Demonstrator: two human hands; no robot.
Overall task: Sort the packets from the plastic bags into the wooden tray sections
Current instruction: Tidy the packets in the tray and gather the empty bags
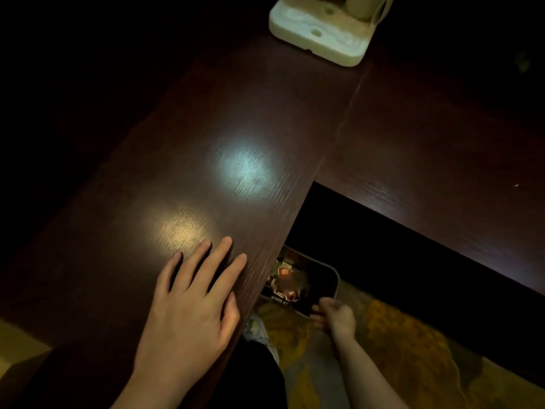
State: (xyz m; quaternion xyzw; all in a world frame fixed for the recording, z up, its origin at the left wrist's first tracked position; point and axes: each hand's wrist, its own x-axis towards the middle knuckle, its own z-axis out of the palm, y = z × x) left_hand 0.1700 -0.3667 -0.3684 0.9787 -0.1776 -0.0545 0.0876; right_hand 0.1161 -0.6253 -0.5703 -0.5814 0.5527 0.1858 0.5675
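1. Nearest, the left hand [188,308] lies flat on the dark brown wood-grain desk [206,119], fingers spread, palm down beside the desk's right edge. It holds nothing.

2. Just past that edge and lower down, the right hand [336,317] reaches toward the floor. Its fingers are curled together at the near rim of a dark, round-cornered bin or container [336,278]; whether they pinch the rim, a bag or a packet I cannot tell, since the hand is blurred and dim.

3. Inside the container sits a jumble of small reddish and pale packets [284,281], partly tucked under the desk's edge. Plastic bags cannot be made out as such.

4. Under the container is a yellow-and-grey patterned carpet [413,343].

5. Progress, as I judge it: sorting looks barely begun or not begun. No packet lies on the desk, and no wooden tray with sections is in view, so the packets' destination cannot be located here.

6. At the desk's far edge stands a cream-coloured moulded base [318,36] with round recesses, carrying a pale upright thing cut off by the frame; its purpose is unclear.

7. The desk's left side and far right corner are lost in darkness.
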